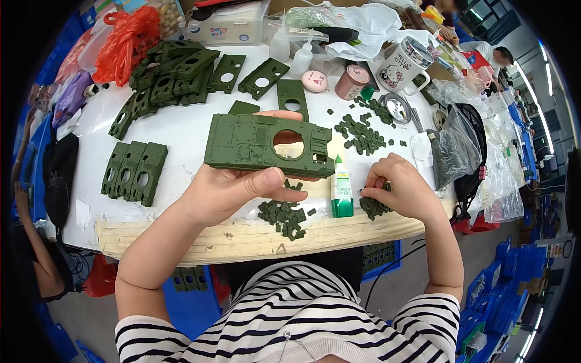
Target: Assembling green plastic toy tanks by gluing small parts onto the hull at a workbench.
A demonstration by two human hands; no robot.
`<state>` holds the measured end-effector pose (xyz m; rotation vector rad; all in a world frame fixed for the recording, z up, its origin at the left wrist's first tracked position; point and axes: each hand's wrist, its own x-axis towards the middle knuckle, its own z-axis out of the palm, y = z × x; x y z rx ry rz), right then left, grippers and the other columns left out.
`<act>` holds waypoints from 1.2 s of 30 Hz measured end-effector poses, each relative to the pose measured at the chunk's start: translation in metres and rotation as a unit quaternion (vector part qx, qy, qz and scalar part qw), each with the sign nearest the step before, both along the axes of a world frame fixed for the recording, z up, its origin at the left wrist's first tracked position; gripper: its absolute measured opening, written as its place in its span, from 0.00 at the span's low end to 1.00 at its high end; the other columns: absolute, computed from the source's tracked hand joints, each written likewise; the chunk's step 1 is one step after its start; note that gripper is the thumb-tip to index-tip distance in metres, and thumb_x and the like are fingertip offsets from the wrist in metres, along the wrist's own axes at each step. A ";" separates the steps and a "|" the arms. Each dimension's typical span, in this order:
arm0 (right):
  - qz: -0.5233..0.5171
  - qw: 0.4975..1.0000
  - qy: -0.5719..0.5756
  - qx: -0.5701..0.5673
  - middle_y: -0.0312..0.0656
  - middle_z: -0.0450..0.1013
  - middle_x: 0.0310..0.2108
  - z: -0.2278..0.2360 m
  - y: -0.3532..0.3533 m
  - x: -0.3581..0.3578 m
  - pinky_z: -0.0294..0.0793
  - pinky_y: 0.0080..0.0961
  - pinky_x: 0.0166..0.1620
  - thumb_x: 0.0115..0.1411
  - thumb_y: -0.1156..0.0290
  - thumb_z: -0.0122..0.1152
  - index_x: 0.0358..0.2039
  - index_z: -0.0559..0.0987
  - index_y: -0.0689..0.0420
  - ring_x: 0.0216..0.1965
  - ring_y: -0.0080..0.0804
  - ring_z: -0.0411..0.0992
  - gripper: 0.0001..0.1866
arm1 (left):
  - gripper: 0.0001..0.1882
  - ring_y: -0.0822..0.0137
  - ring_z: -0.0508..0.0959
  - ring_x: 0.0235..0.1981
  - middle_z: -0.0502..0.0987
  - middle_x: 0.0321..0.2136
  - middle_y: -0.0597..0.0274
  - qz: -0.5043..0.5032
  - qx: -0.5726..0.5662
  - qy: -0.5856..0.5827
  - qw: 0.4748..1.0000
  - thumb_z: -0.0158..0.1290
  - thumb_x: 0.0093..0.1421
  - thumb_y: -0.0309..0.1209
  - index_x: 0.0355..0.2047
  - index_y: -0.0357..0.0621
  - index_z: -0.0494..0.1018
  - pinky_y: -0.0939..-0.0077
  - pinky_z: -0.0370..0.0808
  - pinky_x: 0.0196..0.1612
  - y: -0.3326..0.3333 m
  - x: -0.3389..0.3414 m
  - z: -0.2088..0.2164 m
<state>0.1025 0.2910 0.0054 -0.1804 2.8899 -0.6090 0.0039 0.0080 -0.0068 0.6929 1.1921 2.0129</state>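
My left hand grips a dark green plastic model tank hull from below, thumb on its near edge. The hull has a large round hole and is held above the table. To the right, my right hand pinches its fingers together over a small pile of green plastic parts; what lies between the fingertips is too small to make out. A white glue bottle with green ends stands between the hands. Another pile of small green parts lies below my left hand.
Stacked green hulls fill the back left, and three more hulls lie at the left. Loose small parts, a pink jar, a mug and a plastic bag are at the right. Other people are beyond.
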 end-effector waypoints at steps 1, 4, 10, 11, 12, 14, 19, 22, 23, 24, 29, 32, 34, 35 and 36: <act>0.001 1.000 -0.003 -0.003 0.43 0.73 0.20 -0.002 -0.002 -0.002 0.69 0.34 0.37 0.48 0.72 0.68 0.22 0.77 0.60 0.32 0.41 0.70 0.07 | 0.42 0.51 0.76 0.49 0.65 0.55 0.48 -0.004 0.000 0.002 1.000 0.61 0.56 0.40 0.63 0.40 0.51 0.60 0.83 0.42 0.000 -0.001 0.000; 0.013 1.000 -0.021 -0.004 0.43 0.73 0.20 -0.004 -0.004 -0.006 0.69 0.35 0.38 0.48 0.73 0.67 0.22 0.77 0.60 0.33 0.41 0.70 0.07 | 0.42 0.50 0.76 0.49 0.65 0.56 0.48 -0.010 0.005 0.003 1.000 0.60 0.57 0.39 0.64 0.40 0.50 0.59 0.83 0.43 0.000 -0.001 0.001; 0.033 0.999 0.018 -0.027 0.45 0.73 0.23 -0.003 -0.003 -0.003 0.70 0.32 0.35 0.49 0.78 0.65 0.26 0.74 0.62 0.29 0.41 0.70 0.07 | 0.38 0.44 0.74 0.51 0.64 0.57 0.48 -0.032 0.034 -0.036 0.998 0.55 0.61 0.37 0.65 0.41 0.48 0.56 0.81 0.46 -0.001 -0.003 0.000; 0.021 0.998 0.028 -0.043 0.45 0.73 0.23 0.000 -0.004 -0.004 0.70 0.30 0.34 0.50 0.79 0.64 0.27 0.73 0.62 0.28 0.41 0.70 0.07 | 0.37 0.44 0.74 0.51 0.63 0.57 0.47 -0.033 0.042 -0.047 0.997 0.53 0.62 0.36 0.65 0.41 0.48 0.56 0.81 0.47 -0.001 -0.004 -0.001; -0.028 0.993 0.022 -0.110 0.44 0.73 0.24 0.009 -0.008 -0.007 0.69 0.25 0.29 0.51 0.81 0.62 0.27 0.71 0.63 0.24 0.35 0.71 0.07 | 0.35 0.43 0.73 0.52 0.63 0.58 0.46 -0.031 0.051 -0.055 0.997 0.51 0.63 0.35 0.65 0.42 0.47 0.56 0.80 0.47 -0.001 -0.004 -0.002; -0.014 0.982 0.136 -0.133 0.41 0.72 0.23 0.027 -0.018 -0.014 0.69 0.21 0.27 0.53 0.83 0.60 0.33 0.76 0.63 0.24 0.26 0.71 0.07 | 0.35 0.44 0.73 0.52 0.63 0.58 0.46 -0.026 0.048 -0.067 0.996 0.52 0.63 0.35 0.65 0.42 0.47 0.56 0.80 0.48 -0.002 -0.005 -0.002; 0.017 0.952 0.208 -0.224 0.41 0.78 0.28 0.055 -0.039 -0.038 0.75 0.18 0.34 0.53 0.82 0.62 0.35 0.80 0.64 0.29 0.23 0.76 0.08 | 0.34 0.45 0.73 0.53 0.63 0.57 0.48 -0.015 0.028 -0.066 0.997 0.53 0.62 0.31 0.64 0.43 0.49 0.58 0.80 0.50 -0.004 -0.009 0.002; -0.003 0.940 0.161 -0.302 0.40 0.79 0.29 0.061 -0.058 -0.051 0.76 0.16 0.37 0.54 0.81 0.62 0.34 0.79 0.65 0.31 0.20 0.76 0.05 | 0.33 0.50 0.74 0.53 0.65 0.54 0.50 0.006 0.024 -0.060 0.998 0.53 0.60 0.25 0.63 0.43 0.51 0.58 0.80 0.50 -0.005 -0.013 0.002; 0.001 0.933 0.160 -0.321 0.39 0.79 0.29 0.061 -0.063 -0.055 0.77 0.16 0.37 0.55 0.81 0.62 0.33 0.79 0.65 0.31 0.20 0.76 0.05 | 0.32 0.51 0.74 0.53 0.65 0.54 0.50 0.012 0.025 -0.052 0.998 0.53 0.60 0.23 0.62 0.43 0.51 0.58 0.80 0.50 -0.005 -0.014 0.002; 0.005 0.927 0.156 -0.342 0.39 0.79 0.29 0.057 -0.067 -0.059 0.77 0.16 0.37 0.55 0.81 0.62 0.33 0.79 0.65 0.31 0.20 0.76 0.05 | 0.32 0.55 0.73 0.52 0.66 0.52 0.51 0.015 0.028 -0.064 0.997 0.54 0.59 0.21 0.61 0.42 0.53 0.59 0.79 0.50 -0.006 -0.015 0.004; 0.013 0.901 0.147 -0.408 0.39 0.79 0.30 0.035 -0.071 -0.070 0.76 0.18 0.39 0.56 0.80 0.63 0.34 0.79 0.65 0.32 0.20 0.76 0.05 | 0.32 0.58 0.74 0.52 0.66 0.52 0.51 0.052 0.023 -0.033 0.998 0.55 0.58 0.21 0.61 0.41 0.54 0.59 0.79 0.50 -0.007 -0.019 0.002; 0.025 0.897 0.142 -0.419 0.39 0.78 0.31 0.025 -0.065 -0.071 0.75 0.18 0.39 0.55 0.81 0.63 0.35 0.80 0.65 0.32 0.20 0.75 0.06 | 0.32 0.58 0.74 0.51 0.67 0.52 0.51 0.061 0.000 -0.028 0.998 0.55 0.57 0.20 0.60 0.41 0.54 0.59 0.79 0.50 -0.008 -0.019 0.001; 0.008 0.892 0.126 -0.433 0.38 0.78 0.31 0.024 -0.064 -0.069 0.74 0.17 0.39 0.55 0.80 0.64 0.34 0.80 0.65 0.32 0.20 0.74 0.06 | 0.32 0.58 0.74 0.51 0.68 0.51 0.51 0.060 -0.012 -0.025 0.998 0.55 0.57 0.20 0.60 0.41 0.54 0.59 0.79 0.50 -0.007 -0.018 0.001; -0.006 0.889 0.111 -0.444 0.38 0.78 0.31 0.025 -0.064 -0.068 0.74 0.17 0.39 0.55 0.80 0.64 0.34 0.80 0.65 0.32 0.20 0.74 0.06 | 0.32 0.58 0.74 0.51 0.68 0.51 0.51 0.060 -0.014 -0.026 0.998 0.55 0.57 0.20 0.60 0.41 0.54 0.59 0.79 0.51 -0.005 -0.018 0.001; -0.019 0.884 0.098 -0.457 0.38 0.77 0.31 0.025 -0.065 -0.068 0.74 0.17 0.38 0.55 0.80 0.64 0.34 0.80 0.65 0.32 0.20 0.74 0.06 | 0.33 0.58 0.75 0.50 0.68 0.51 0.51 0.059 -0.018 -0.024 0.998 0.55 0.57 0.20 0.60 0.41 0.54 0.59 0.79 0.51 -0.005 -0.018 0.002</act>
